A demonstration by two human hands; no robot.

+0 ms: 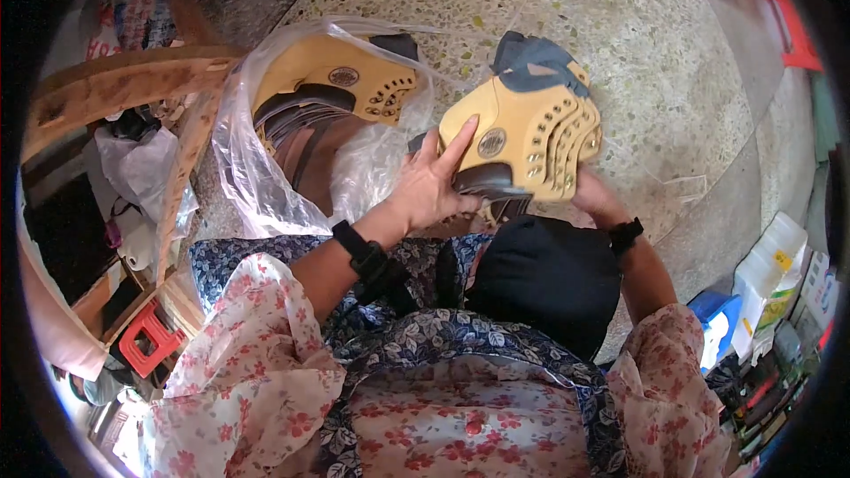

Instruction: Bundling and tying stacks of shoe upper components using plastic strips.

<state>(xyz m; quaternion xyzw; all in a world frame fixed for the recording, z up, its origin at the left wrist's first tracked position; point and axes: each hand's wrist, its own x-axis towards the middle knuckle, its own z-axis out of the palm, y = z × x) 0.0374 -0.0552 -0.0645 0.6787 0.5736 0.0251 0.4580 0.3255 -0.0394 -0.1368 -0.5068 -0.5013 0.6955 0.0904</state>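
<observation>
A stack of tan shoe uppers (522,128) with rows of metal eyelets, dark collars and dark grey tongues is held up over my lap. My left hand (428,184) grips its left edge, index finger laid across the top upper and thumb lower down by the dark collars. At the lower right edge my right hand (598,198) holds the stack from beneath, its fingers hidden behind the uppers. To the left, a clear plastic bag (237,155) lies open on the floor with more tan uppers (305,71) nested inside.
A rounded black cloth thing (544,279) rests on my lap. Wooden framing (133,84) stands at the left, near a red plastic stool (150,336). Red plastic legs (788,26) show at the far right. Containers and a blue box (715,323) crowd the lower right. The floor (655,44) is speckled stone.
</observation>
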